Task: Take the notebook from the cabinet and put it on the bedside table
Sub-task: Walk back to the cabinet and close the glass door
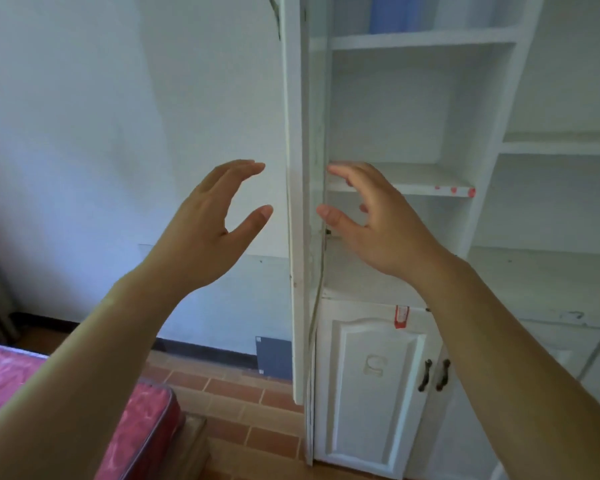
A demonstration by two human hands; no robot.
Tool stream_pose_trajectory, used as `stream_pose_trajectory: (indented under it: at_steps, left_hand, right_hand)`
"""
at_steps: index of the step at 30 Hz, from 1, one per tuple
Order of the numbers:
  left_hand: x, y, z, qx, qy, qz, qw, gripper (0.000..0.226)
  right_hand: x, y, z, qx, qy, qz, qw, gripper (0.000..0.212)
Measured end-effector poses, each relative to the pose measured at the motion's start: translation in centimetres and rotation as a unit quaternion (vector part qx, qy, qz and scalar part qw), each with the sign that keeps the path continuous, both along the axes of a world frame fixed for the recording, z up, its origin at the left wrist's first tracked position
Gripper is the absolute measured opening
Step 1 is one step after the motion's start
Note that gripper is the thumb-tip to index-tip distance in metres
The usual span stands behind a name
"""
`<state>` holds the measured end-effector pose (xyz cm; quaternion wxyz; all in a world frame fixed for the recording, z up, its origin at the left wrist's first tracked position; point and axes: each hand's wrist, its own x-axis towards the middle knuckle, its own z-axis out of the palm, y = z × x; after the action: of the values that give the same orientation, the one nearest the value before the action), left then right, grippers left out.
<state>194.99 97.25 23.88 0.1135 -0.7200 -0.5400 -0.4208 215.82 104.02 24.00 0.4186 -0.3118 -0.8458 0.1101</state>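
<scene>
Blue, upright on the cabinet's (426, 38) top shelf, sits what I'd judge is the notebook (392, 13); left hand (201, 230) and right hand (374, 223) hover spread and empty, so reach higher past the door (297, 202)

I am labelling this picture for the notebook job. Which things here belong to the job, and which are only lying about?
Job:
- cabinet, door open
- blue thing on top shelf, perhaps the notebook, too blurred to tell
- left hand, empty
- right hand, empty

Lying about:
- mattress
- lower doors, shut
- red sticker
</scene>
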Motion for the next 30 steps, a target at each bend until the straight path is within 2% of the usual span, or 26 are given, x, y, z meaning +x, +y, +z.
stream_pose_trajectory:
  at_steps: [4,9,14,18,23,30]
  left_hand:
    - [-0.6,1.8,1.7,-0.002,-0.036,-0.003,0.999,0.051]
    - [-0.6,3.3,1.8,-0.051,-0.052,-0.014,0.997,0.078]
    - [-0.9,4.7,1.1,-0.064,-0.053,-0.022,0.996,0.086]
    - [-0.9,5.7,1.1,-0.071,-0.084,-0.046,0.993,0.084]
    - [-0.4,6.7,0.9,-0.080,-0.100,-0.074,0.989,0.078]
    - [2.4,7.5,0.9,-0.047,-0.061,-0.128,0.989,0.064]
  right_hand:
    - [-1.1,1.6,2.5,0.028,0.027,0.012,0.999,0.061]
    - [-2.4,2.6,6.3,0.079,0.067,0.033,0.994,0.072]
    - [-3.6,3.1,9.2,0.118,0.037,0.039,0.992,0.080]
    - [-4.4,3.4,9.4,0.129,0.021,0.033,0.991,0.086]
    - [-4.0,3.7,9.2,0.129,0.027,0.041,0.990,0.083]
    - [-1.1,3.2,9.0,0.113,0.042,0.008,0.993,0.081]
